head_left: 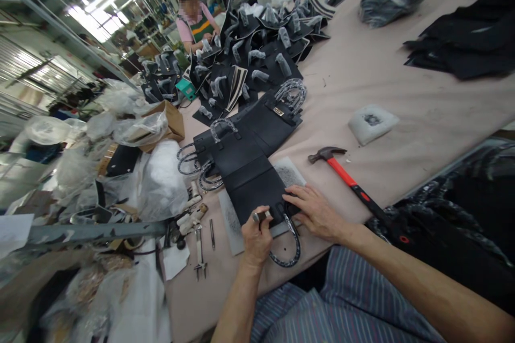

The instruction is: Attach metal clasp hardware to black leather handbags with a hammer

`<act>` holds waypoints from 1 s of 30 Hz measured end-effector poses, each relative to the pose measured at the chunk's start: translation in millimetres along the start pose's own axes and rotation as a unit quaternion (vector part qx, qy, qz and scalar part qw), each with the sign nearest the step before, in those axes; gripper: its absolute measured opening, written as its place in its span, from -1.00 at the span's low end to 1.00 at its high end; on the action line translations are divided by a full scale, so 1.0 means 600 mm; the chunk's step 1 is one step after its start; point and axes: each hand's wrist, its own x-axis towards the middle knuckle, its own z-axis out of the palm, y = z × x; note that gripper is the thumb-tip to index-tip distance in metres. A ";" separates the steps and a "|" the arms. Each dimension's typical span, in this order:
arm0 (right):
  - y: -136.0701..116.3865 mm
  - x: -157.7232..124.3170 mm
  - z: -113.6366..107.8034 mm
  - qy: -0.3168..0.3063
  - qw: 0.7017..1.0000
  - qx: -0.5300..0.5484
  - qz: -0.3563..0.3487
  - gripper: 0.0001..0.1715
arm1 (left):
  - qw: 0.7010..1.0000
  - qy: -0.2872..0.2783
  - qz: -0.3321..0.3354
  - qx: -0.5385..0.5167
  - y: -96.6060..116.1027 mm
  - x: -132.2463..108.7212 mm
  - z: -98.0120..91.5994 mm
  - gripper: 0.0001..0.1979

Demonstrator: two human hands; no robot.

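A black bag panel (249, 171) with wrapped loop handles lies unfolded before me, its near end over a pale slab (230, 222). My left hand (257, 236) is closed around a short metal punch (261, 216), held upright on the panel near the base of the near handle (296, 246). Flat on the panel's right edge, beside that handle, rests my right hand (314, 209), fingers stretched out and holding nothing. A claw hammer (350, 179) with a red and black handle lies to the right of my right hand.
Stacked black bags (265, 118) lie just beyond the panel, with a large pile of black pieces (257, 59) farther back. A white block (372, 122) sits at right. Calipers (200, 252) and a thin rod (212, 234) lie at left. Across the table is another person (197, 21).
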 end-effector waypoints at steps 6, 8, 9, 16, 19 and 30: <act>0.074 -0.039 -0.090 0.122 0.960 -0.162 0.194 -0.53 | 0.998 -0.023 -0.051 -0.010 0.008 0.004 0.003 -0.83; 0.099 -0.053 -0.116 0.069 0.939 -0.191 0.279 -0.60 | 0.997 -0.034 -0.060 -0.019 0.011 0.006 0.004 -0.84; 0.108 -0.058 -0.125 0.050 0.931 -0.157 0.325 -0.67 | 0.997 -0.037 -0.064 -0.023 0.012 0.007 0.004 -0.84; 0.059 -0.037 -0.145 -0.027 0.843 0.283 0.457 -0.82 | 0.996 -0.032 -0.075 -0.026 0.009 0.005 0.006 -0.84; -0.007 -0.016 -0.169 -0.029 0.832 0.331 0.444 -0.76 | 0.996 -0.032 -0.076 -0.037 0.010 0.004 0.006 -0.84; -0.169 0.022 -0.247 -0.085 0.991 -0.091 0.043 -0.57 | 0.995 -0.042 -0.083 -0.037 0.002 0.001 0.010 -0.85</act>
